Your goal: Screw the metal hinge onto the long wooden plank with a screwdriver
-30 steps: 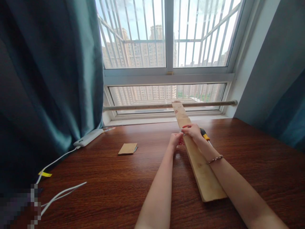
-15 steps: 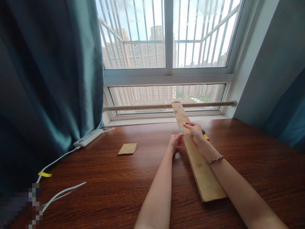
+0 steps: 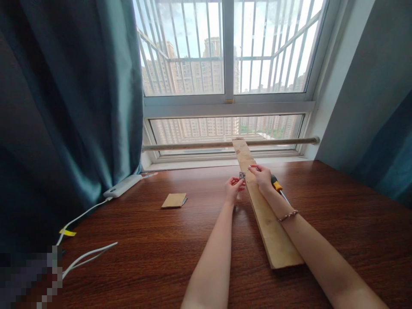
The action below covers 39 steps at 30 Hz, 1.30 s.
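A long pale wooden plank (image 3: 267, 219) lies on the dark wooden table (image 3: 154, 249), its far end resting on the window rail. My left hand (image 3: 233, 188) pinches a small metal plate (image 3: 242, 175), perhaps a hinge, just left of the plank. My right hand (image 3: 262, 177) rests over the plank with its fingertips pinched at the same small plate. A screwdriver with a yellow and black handle (image 3: 276, 184) lies on the table just right of that hand.
A small brown cardboard packet (image 3: 174, 200) lies to the left. A white power bank (image 3: 124, 185) with white cables (image 3: 86, 257) sits by the teal curtain (image 3: 64, 107). A wooden rod (image 3: 199, 145) crosses the barred window (image 3: 225, 47).
Both hands have lifted the small metal plate off the plank's left edge, and it now stands upright between the fingertips. The screwdriver shows more beside the right hand.
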Motion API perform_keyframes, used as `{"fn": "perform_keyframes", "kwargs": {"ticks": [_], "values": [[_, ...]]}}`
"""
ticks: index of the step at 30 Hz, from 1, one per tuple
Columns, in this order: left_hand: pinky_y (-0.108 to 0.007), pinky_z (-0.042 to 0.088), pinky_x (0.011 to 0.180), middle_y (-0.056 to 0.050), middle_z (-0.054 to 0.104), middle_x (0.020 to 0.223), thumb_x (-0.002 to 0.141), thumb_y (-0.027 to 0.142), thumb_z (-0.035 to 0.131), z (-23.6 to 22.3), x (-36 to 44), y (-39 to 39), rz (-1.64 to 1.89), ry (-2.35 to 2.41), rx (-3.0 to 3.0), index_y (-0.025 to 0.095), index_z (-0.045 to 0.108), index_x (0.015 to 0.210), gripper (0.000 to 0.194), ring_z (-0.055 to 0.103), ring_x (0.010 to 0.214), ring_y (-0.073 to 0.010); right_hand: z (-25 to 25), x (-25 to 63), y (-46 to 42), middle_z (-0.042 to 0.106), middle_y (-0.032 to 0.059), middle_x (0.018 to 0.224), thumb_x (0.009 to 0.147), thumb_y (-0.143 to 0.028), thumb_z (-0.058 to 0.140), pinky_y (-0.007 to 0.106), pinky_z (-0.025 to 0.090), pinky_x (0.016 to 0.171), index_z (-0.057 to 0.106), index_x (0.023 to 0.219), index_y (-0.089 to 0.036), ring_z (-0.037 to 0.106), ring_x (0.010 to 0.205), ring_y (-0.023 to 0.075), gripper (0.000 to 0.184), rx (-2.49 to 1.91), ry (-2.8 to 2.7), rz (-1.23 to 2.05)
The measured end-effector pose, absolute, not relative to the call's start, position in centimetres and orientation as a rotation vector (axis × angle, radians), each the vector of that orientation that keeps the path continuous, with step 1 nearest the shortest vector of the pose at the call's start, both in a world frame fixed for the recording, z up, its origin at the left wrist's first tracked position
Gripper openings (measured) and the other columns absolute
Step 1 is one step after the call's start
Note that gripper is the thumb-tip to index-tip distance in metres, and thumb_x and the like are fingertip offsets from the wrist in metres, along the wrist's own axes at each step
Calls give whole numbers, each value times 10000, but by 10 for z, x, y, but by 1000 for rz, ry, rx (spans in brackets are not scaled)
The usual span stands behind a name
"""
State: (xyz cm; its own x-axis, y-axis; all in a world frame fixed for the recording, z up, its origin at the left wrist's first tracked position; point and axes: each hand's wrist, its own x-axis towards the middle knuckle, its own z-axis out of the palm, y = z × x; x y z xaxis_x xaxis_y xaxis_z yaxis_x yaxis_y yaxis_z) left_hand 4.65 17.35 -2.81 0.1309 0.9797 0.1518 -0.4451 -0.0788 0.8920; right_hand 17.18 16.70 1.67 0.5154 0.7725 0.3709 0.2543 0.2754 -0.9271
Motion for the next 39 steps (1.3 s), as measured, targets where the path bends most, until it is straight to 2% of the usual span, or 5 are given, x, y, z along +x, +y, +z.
{"fn": "perform_keyframes", "kwargs": {"ticks": [7, 12, 21, 31, 39], "values": [[-251, 485, 536, -47, 629, 581, 457, 377, 807, 0, 22, 181, 1514, 879, 1028, 133, 546, 611, 388, 603, 529, -134, 16, 174, 169, 568, 12, 584, 619, -520, 695, 220, 370, 510, 697, 853, -98, 524, 558, 158, 483, -1292, -1042, 412], [-211, 400, 458, -41, 600, 546, 511, 363, 768, 14, -62, 192, 1710, 1304, 1057, 125, 566, 609, 327, 573, 507, -130, 10, 175, 172, 543, -2, 561, 627, -533, 673, 220, 345, 502, 697, 857, -104, 495, 533, 148, 488, -1289, -1051, 405], [-263, 360, 487, -49, 630, 579, 546, 337, 743, -30, -211, 187, 1407, 2212, 1191, 164, 622, 554, 212, 583, 565, -205, 9, 175, 172, 537, 2, 556, 622, -566, 663, 229, 304, 495, 710, 825, -119, 476, 530, 150, 493, -1326, -1064, 363], [-320, 408, 585, -79, 701, 800, 606, 394, 693, -33, -212, 169, 1115, 2417, 1177, 211, 656, 634, 188, 623, 707, -273, 15, 171, 165, 548, 15, 551, 634, -623, 642, 235, 290, 480, 711, 844, -106, 482, 519, 158, 562, -1371, -1068, 350], [-349, 417, 628, -100, 697, 856, 617, 379, 677, -32, -215, 164, 1124, 2424, 1172, 223, 650, 652, 162, 621, 771, -290, 22, 168, 157, 581, 33, 569, 607, -607, 685, 236, 322, 492, 713, 819, -101, 518, 544, 172, 550, -1348, -1035, 369]]}}
